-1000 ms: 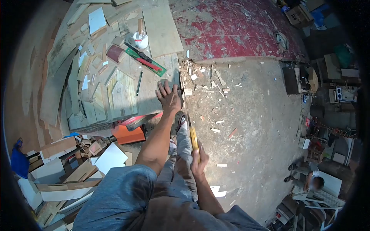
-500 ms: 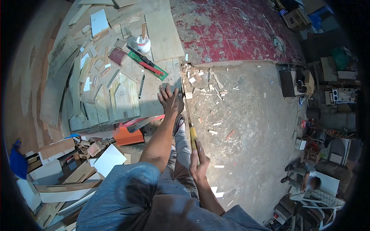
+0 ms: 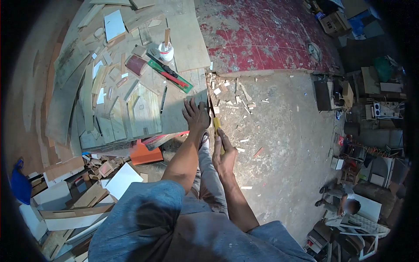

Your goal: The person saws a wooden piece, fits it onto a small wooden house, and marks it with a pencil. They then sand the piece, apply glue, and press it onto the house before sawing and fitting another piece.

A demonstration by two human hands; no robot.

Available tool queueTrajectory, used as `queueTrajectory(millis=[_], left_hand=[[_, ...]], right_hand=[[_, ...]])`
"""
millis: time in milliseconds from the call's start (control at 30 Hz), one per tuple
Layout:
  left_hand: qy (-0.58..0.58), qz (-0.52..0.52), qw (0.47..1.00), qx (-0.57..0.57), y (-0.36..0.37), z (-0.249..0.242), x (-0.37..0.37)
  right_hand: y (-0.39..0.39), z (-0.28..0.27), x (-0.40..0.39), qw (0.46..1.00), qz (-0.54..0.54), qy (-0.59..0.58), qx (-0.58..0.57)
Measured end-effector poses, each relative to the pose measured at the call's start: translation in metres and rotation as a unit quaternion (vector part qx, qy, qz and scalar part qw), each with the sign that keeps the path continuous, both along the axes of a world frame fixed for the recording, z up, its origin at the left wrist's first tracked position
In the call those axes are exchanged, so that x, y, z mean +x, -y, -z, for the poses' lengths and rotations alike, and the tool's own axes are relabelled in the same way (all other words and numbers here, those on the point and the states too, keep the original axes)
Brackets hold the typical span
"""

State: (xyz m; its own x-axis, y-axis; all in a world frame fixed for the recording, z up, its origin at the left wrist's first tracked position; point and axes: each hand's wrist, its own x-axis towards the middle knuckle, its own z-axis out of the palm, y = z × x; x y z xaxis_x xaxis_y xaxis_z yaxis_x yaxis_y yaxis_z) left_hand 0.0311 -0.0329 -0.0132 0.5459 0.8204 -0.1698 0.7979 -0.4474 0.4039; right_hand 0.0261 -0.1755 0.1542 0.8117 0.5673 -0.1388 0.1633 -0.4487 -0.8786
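Observation:
My left hand (image 3: pixel 196 115) is pressed down at the right edge of the wooden worktable (image 3: pixel 179 102), fingers spread; whether a small piece lies under it cannot be made out. In my right hand (image 3: pixel 224 153) is a tool with a yellow handle (image 3: pixel 217 124), held just off the table's edge. Its dark, thin blade points up along the edge, close beside my left fingers. On the tabletop lie a black pencil (image 3: pixel 163 99), a green and red tool (image 3: pixel 176 80) and a white tub (image 3: pixel 166 52) with a stick in it.
Wood offcuts and boards (image 3: pixel 144 109) cover the table's left. Below are an orange object (image 3: pixel 146 153) and a scrap pile (image 3: pixel 94 192). Wood chips (image 3: pixel 238 98) litter the concrete floor (image 3: pixel 279 131). A red floor section (image 3: pixel 262 35) lies beyond. Another person (image 3: pixel 342 201) is at lower right.
My right hand has moved up with the yellow-handled tool, bringing it nearer to my left hand. My left hand stays at the table's edge, its fingers slightly shifted.

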Motion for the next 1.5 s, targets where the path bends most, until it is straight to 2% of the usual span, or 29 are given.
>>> queueTrajectory(millis=[67, 100, 233, 333, 467, 533, 667, 700, 800, 833, 933, 967, 1100, 1133, 1200, 1300, 1333, 1400, 1467, 1500], left_hand=[[0.014, -0.009, 1.000, -0.011, 0.007, 0.000, 0.000], [0.014, -0.006, 1.000, -0.018, 0.011, 0.000, 0.000], [0.005, -0.022, 0.998, -0.052, 0.002, 0.001, 0.002], [0.000, -0.027, 0.999, -0.037, 0.004, 0.006, 0.003], [-0.011, -0.019, 1.000, -0.019, 0.001, 0.005, 0.002], [0.003, -0.021, 0.999, -0.038, 0.005, 0.003, 0.002], [-0.006, -0.036, 0.996, -0.080, 0.001, -0.001, 0.004], [0.005, -0.033, 0.998, -0.057, 0.002, 0.005, 0.002], [0.015, -0.032, 0.999, -0.033, 0.006, 0.004, 0.002], [0.022, -0.031, 0.999, -0.025, 0.006, 0.004, 0.002], [0.017, -0.046, 0.997, -0.067, 0.003, -0.001, 0.004], [0.016, -0.048, 0.996, -0.067, 0.005, -0.003, 0.002], [0.014, -0.039, 0.998, -0.044, -0.001, -0.005, 0.006], [0.012, -0.040, 0.998, -0.046, 0.006, -0.004, 0.003], [0.007, -0.038, 0.998, -0.041, 0.008, -0.001, 0.004], [0.004, -0.033, 0.999, -0.032, 0.005, 0.000, -0.001], [0.011, -0.027, 0.999, -0.033, 0.005, 0.005, -0.001], [-0.015, -0.019, 0.999, -0.028, 0.017, 0.007, -0.009], [0.020, -0.049, 0.997, -0.057, 0.005, -0.007, 0.005], [0.038, -0.041, 0.998, -0.021, 0.008, 0.006, 0.002]], right_hand=[[0.004, 0.010, -0.002, 0.996, 0.010, 0.076, 0.045], [-0.002, -0.020, 0.000, 0.996, 0.031, -0.082, -0.027], [-0.008, -0.014, 0.005, 0.998, 0.019, -0.063, -0.014], [-0.007, -0.012, 0.006, 0.999, 0.005, -0.036, -0.013], [0.014, -0.056, -0.010, 0.998, 0.010, -0.052, -0.027], [0.027, -0.070, -0.014, 0.995, 0.001, -0.066, -0.080], [-0.022, -0.035, 0.020, 0.998, -0.011, -0.049, -0.042], [-0.023, -0.036, 0.020, 0.998, -0.027, -0.006, -0.058], [0.015, -0.068, -0.004, 0.999, -0.030, 0.040, -0.009], [0.021, -0.059, -0.008, 0.997, -0.032, 0.066, 0.005], [-0.020, -0.029, 0.015, 0.998, -0.031, 0.032, -0.034], [-0.034, -0.011, 0.025, 1.000, -0.020, 0.022, -0.008], [0.003, -0.054, 0.008, 0.998, -0.019, 0.056, -0.017], [0.014, -0.080, -0.003, 0.999, 0.003, -0.033, -0.027], [0.014, -0.078, -0.004, 0.999, -0.010, 0.021, -0.041], [-0.037, -0.014, 0.033, 0.998, -0.031, 0.039, -0.039], [-0.051, -0.017, 0.037, 0.997, -0.029, 0.056, -0.054], [-0.028, -0.006, 0.024, 0.996, -0.037, 0.081, 0.010], [0.005, -0.055, 0.007, 0.998, -0.009, 0.055, -0.026], [0.014, -0.070, -0.001, 0.998, -0.007, 0.050, -0.037]])
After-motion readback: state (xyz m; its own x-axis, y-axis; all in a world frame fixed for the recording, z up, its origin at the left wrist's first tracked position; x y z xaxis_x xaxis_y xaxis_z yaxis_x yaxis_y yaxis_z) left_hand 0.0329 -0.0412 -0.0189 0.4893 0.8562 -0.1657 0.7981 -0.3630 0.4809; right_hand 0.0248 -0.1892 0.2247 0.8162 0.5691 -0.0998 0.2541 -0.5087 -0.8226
